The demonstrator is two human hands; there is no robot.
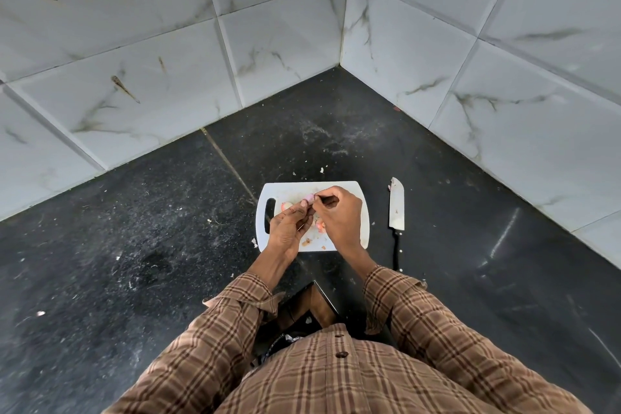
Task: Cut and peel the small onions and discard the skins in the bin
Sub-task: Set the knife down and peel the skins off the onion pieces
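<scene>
Left hand (289, 228) grips small pinkish onion (309, 199) above white cutting board (349, 191), right hand (339, 213) pinches its skin; more onion pieces (321, 227) on board under hands; knife (396, 204) right of board on black table (134, 228), walls meet behind

Corner of a tiled kitchen counter, seen from above.

Two walls of large white marble-look tiles (141, 44) with grey and brown veining and pale grout lines meet in a corner (341, 57) at the back. Below them lies a black speckled stone countertop (134, 228), dusty, with a thin seam (228, 163) running diagonally and soft light glinting on its right side.
</scene>
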